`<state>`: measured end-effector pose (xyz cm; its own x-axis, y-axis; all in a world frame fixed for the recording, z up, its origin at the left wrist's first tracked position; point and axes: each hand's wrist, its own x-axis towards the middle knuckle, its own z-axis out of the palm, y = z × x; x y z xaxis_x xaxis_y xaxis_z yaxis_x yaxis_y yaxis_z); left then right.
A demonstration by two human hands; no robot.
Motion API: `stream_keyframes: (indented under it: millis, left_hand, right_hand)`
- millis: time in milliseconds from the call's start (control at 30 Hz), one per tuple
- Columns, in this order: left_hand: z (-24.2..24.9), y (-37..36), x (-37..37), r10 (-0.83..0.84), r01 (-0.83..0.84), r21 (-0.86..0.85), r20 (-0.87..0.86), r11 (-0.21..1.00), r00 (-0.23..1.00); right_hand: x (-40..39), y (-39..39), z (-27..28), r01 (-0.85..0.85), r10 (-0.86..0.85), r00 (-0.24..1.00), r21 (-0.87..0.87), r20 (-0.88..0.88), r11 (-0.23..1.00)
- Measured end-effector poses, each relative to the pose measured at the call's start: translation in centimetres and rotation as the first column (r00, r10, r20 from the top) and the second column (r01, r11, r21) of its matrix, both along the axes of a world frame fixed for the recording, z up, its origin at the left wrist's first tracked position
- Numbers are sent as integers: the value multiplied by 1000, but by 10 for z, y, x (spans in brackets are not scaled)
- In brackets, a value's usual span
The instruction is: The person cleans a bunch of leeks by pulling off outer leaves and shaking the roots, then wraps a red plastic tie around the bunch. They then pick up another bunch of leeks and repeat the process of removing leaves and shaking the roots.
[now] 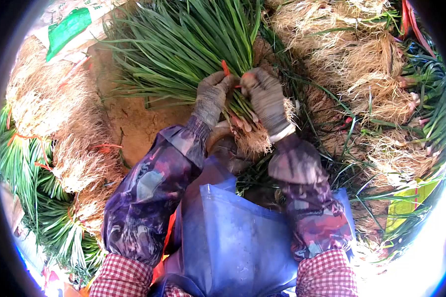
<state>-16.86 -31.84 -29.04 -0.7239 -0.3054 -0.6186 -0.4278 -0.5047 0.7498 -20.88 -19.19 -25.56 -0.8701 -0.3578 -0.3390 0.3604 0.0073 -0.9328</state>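
A bunch of green garlic lies in front of me, its long flat leaves fanned up and to the left. Its pinkish-white stems and pale roots point toward me. A red tie goes round the stems, with one end standing up. In a grey knitted glove, my left hand is closed in a pinch on the tie at the left. My right hand, gloved likewise, is closed on the tie from the right, close to the left fingers. The fingertips are partly hidden.
Piled bunches with tan roots and red ties are on the left; more rooty bunches fill the right. Loose leaves lie beside my right hand. A blue apron covers my lap. A white-and-green sack is at upper left.
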Motion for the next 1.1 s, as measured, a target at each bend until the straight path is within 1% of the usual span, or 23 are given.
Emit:
stream_keyframes:
  millis: [33, 67, 100, 200, 233, 300, 333, 433, 600, 633, 667, 700, 733, 767, 800, 833, 867, 900, 933, 967, 1000, 1033, 1100]
  left_hand:
    - [-4, -2, 0, 24, -23, 34, -22, 999, 999]
    - [-7, -4, 0, 50, -47, 68, -46, 997, 998]
    - [-5, -13, 6, -78, 108, 142, -202, 984, 976]
    - [16, -17, 10, -214, 214, -114, 15, 970, 977]
    - [-2, -20, 21, -174, 161, -81, -179, 984, 968]
    - [-5, -32, 30, -184, 207, 21, -373, 978, 909]
    - [-6, -36, 31, -179, 236, 65, -470, 970, 864]
    - [-3, -32, 27, -200, 298, 127, -492, 946, 847]
    - [-19, -29, 28, -136, 345, 215, -638, 914, 758]
    - [-22, -28, 24, -74, 312, 199, -727, 929, 683]
    - [-21, -31, 25, -135, 359, 191, -691, 913, 710]
    - [-20, -35, 28, -193, 400, 183, -653, 898, 733]
    - [-18, -40, 32, -252, 441, 176, -614, 880, 748]
    - [3, -35, 38, -295, 370, 158, -359, 916, 885]
    - [-7, -27, 41, -241, 307, 134, -368, 942, 898]
    - [-18, -19, 43, -187, 244, 108, -378, 964, 907]
    - [13, -10, 42, -216, 191, -115, -278, 975, 936]
    - [6, -1, 41, -142, 132, -67, -174, 989, 975]
    - [10, -2, 41, -287, 230, -305, -157, 924, 945]
    - [17, 1, 41, -231, 200, -163, -194, 966, 953]
    - [24, 6, 42, -169, 169, -21, -222, 985, 960]
    - [25, 10, 41, -161, 158, -33, -255, 987, 954]
    - [26, 18, 42, -143, 133, -53, -313, 990, 939]
  right_hand:
    - [15, -8, 13, -10, 14, 999, 99, -44, 995]
    - [31, -16, 18, 23, 39, 946, 184, -322, 983]
    - [46, -23, 26, -4, 76, 938, 209, -339, 978]
    - [73, -33, 58, -72, 188, 904, 295, -385, 953]
    - [69, -33, 60, -128, 246, 878, 295, -410, 947]
    - [65, -30, 61, -250, 364, 821, 296, -441, 922]
    - [63, -29, 59, -226, 358, 818, 320, -451, 920]
    - [60, -33, 55, -114, 284, 805, 333, -522, 936]
    - [92, -66, 78, -296, 527, 742, 504, -413, 812]
    - [93, -66, 75, -291, 498, 734, 448, -462, 845]
    - [95, -65, 69, -294, 471, 722, 392, -507, 872]
    - [98, -65, 67, -239, 347, 837, 286, -424, 928]
    - [91, -53, 64, -218, 223, 919, 53, -325, 975]
    - [77, -45, 72, -145, 108, 974, -183, -200, 972]
    - [58, -36, 68, -111, 63, 981, -264, -186, 958]
    - [31, -23, 98, -144, 182, 977, -279, 114, 949]
    - [15, -19, 78, -87, 76, 996, -250, -53, 964]
    - [-6, -15, 67, 20, -39, 971, -80, -237, 997]
    - [-22, -9, 51, 103, -73, 979, 153, -188, 983]
    - [-30, -4, 9, 61, 1, 922, 148, -387, 987]
    - [-40, -11, -19, 14, 86, 915, 244, -394, 970]
    - [-50, -18, -46, -31, 172, 902, 337, -396, 941]
    - [-58, -55, -64, -224, 265, 964, 629, 30, 744]
